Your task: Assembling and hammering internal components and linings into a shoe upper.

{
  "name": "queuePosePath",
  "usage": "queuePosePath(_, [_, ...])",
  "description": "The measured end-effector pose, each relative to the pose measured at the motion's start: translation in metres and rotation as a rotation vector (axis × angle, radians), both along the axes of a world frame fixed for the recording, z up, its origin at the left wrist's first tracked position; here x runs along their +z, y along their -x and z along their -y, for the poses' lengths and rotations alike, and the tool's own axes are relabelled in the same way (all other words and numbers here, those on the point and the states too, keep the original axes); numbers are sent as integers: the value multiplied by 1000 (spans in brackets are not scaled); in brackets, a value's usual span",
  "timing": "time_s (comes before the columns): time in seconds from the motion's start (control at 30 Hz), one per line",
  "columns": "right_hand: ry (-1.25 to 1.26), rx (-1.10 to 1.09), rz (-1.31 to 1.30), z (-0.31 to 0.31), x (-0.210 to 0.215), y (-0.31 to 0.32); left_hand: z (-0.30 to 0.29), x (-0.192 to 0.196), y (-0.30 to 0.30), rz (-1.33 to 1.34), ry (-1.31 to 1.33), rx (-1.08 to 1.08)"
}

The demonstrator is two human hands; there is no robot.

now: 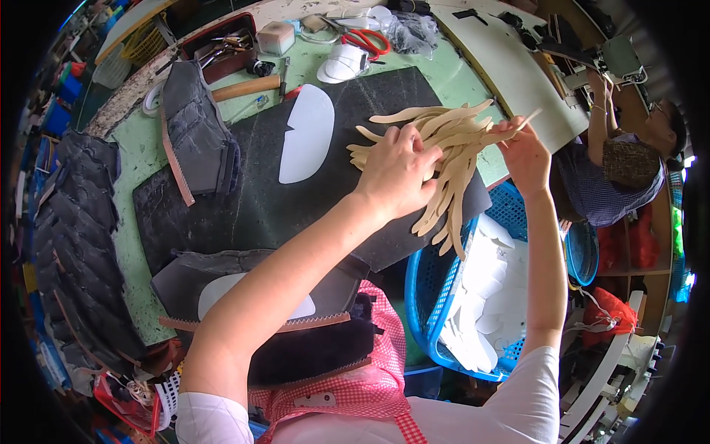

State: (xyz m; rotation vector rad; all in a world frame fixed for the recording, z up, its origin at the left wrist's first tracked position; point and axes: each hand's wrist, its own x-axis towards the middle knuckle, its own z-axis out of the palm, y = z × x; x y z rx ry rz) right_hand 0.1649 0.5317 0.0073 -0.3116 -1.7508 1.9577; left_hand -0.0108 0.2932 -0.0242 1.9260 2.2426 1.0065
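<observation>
A fanned bundle of thin, curved tan strips (462,159), perhaps leather or fabric, spreads over the right end of a black mat (244,214). My left hand (399,170) is curled over the bundle's left side, fingers bent around some strips; its fingertips are partly hidden. At the bundle's right end, my right hand (526,157) pinches strip ends, one pale tip poking up past the fingers. A white half-oval piece (309,137) with a notch lies on the mat. Close to my body rests a dark padded piece (185,285) with a zigzag-edged brown strip, partly covered by my left forearm.
At right stands a blue basket (420,296) of white cut pieces. Dark stacked pieces (81,237) line the left edge. Toward the back are a hammer (248,87), red-handled scissors (367,44) and a tool box (220,48). Another person (614,174) sits at far right.
</observation>
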Motion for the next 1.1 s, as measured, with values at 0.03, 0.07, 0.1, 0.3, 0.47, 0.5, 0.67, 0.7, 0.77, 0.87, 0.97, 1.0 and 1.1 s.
queuePosePath(0.03, [142,17,-64,-8,-3,-4,0,1,-4,-33,-7,19])
queuePosePath(0.07, [283,35,-128,-14,-6,-8,0,2,-7,-66,-14,38])
queuePosePath(0.1, [358,-5,-160,-17,-9,-9,0,1,-8,-65,-17,36])
queuePosePath(0.3, [478,-270,-333,-52,-17,-21,2,-7,-9,-146,-42,95])
queuePosePath(0.47, [380,-445,-591,-108,18,-40,-3,-5,-10,-139,-115,58])
queuePosePath(0.5, [342,-457,-590,-101,30,-33,-2,-3,-7,-79,-44,25])
queuePosePath(0.67, [190,-324,-354,-25,71,2,32,6,33,296,-31,-285])
queuePosePath(0.7, [62,-345,-248,-22,73,1,45,10,40,261,-31,-263])
queuePosePath(0.77, [-244,-538,122,-10,61,11,65,14,43,277,7,-212])
queuePosePath(0.87, [-408,-527,621,-10,37,15,69,12,38,206,47,-257])
queuePosePath(0.97, [-668,-571,859,-1,21,25,64,9,26,72,-42,-198])
queuePosePath(1.0, [-670,-574,863,-3,15,24,61,9,23,-17,-98,-153])
queuePosePath(1.1, [-680,-515,774,-1,10,24,38,13,14,63,-126,-155])
